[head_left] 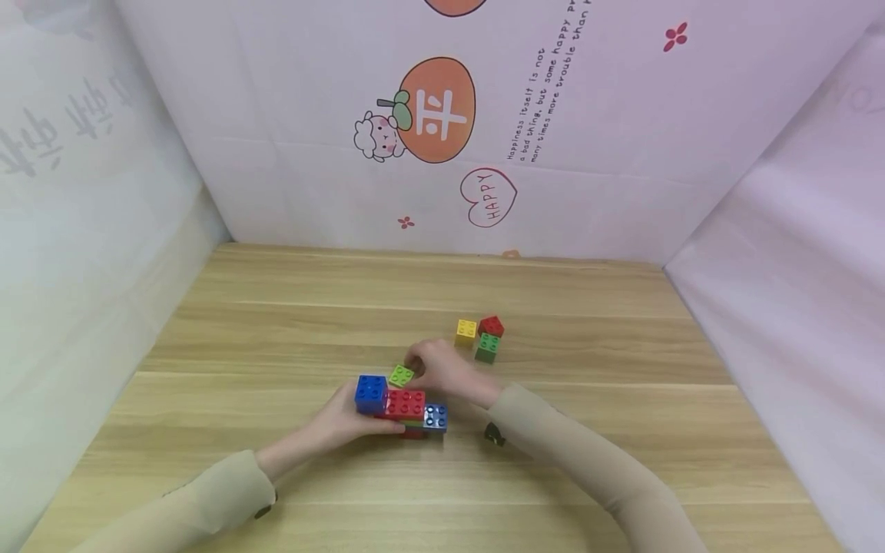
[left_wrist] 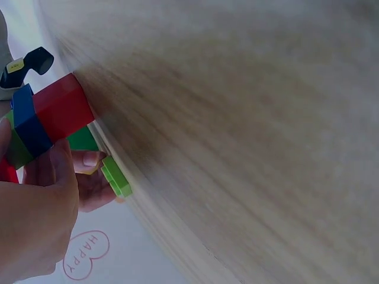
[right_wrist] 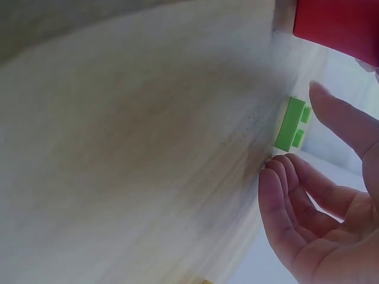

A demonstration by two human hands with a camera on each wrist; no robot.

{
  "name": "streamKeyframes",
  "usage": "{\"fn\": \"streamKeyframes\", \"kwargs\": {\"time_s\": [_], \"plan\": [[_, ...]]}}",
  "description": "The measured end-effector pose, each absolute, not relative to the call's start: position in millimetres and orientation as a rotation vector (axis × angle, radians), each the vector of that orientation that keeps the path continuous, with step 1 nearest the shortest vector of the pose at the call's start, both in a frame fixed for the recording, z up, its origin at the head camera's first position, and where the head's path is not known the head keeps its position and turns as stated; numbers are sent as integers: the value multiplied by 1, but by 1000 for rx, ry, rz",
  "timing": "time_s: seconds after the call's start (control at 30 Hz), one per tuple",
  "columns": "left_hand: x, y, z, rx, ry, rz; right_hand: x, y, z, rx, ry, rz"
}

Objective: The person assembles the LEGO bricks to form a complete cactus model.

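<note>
My left hand (head_left: 342,420) grips a stack of joined toy building bricks, its thumb along the near side. At the top left of the stack is a blue brick (head_left: 372,392), beside it a longer red brick (head_left: 405,402), and lower on the right another blue brick (head_left: 435,416). Green and red parts show underneath. Just behind the stack, a flat lime-green brick (head_left: 401,375) lies on the table, studs up. My right hand (head_left: 445,370) is at its right side. In the right wrist view, thumb and bent fingers stand apart, with the lime-green brick (right_wrist: 290,124) beyond the fingertips.
Behind my right hand stand a yellow brick (head_left: 466,332), a red brick (head_left: 492,326) with a pointed outline, and a dark green brick (head_left: 487,348), close together. The wooden table (head_left: 311,284) meets white printed sheets at the back and sides.
</note>
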State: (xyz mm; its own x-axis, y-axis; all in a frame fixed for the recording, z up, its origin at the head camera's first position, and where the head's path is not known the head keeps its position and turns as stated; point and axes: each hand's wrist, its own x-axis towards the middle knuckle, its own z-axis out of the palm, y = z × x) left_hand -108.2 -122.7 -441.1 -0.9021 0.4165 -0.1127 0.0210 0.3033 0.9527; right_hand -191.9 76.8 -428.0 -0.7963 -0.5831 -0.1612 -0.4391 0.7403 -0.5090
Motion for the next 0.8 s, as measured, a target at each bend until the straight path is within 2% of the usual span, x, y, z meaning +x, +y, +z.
{"fn": "streamKeyframes", "kwargs": {"time_s": [0.5, 0.8], "plan": [[-110, -122, -443, 407, 2271, 1593, -192, 74, -430, -773, 2646, -615], [-111, -120, -443, 405, 2277, 1595, -190, 85, -417, -793, 2690, -662]]}}
